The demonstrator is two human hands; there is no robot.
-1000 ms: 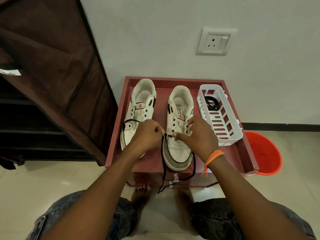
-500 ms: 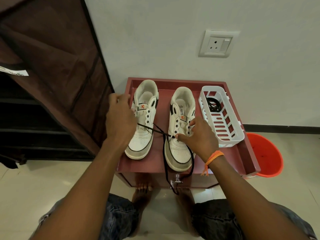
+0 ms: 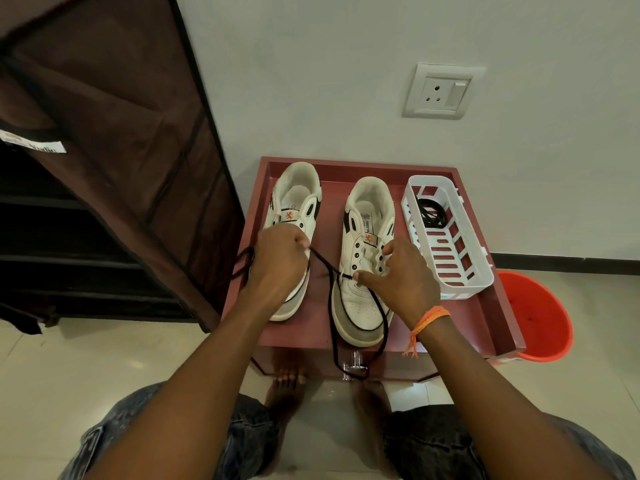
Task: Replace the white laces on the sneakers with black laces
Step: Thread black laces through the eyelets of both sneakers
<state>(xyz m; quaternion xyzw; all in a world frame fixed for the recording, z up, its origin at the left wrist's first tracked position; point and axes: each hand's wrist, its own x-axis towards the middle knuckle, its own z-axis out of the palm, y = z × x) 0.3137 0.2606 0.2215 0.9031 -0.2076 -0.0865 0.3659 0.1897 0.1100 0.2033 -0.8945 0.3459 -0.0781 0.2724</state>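
Observation:
Two white sneakers stand side by side on a maroon table (image 3: 485, 327), toes toward me. A black lace (image 3: 323, 263) runs from the lowest eyelet of the right sneaker (image 3: 360, 306) across to my left hand (image 3: 278, 259), which grips it above the toe of the left sneaker (image 3: 294, 209). The lace's free end loops out to the left of that hand. The other end of the lace hangs over the right sneaker's toe and off the table's front edge. My right hand (image 3: 398, 282) presses the right sneaker, thumb at the lowest eyelet.
A white slotted plastic basket (image 3: 464, 275) at the table's right holds another coiled black lace (image 3: 431, 213). An orange bucket (image 3: 540, 317) stands on the floor to the right. A brown fabric shoe rack (image 3: 114, 150) is close on the left. My bare feet are under the table's front edge.
My left hand pulled the lace out to the far left, then came back toward the middle with it; the lace between hand and eyelet is shorter now. My right hand stayed on the right sneaker.

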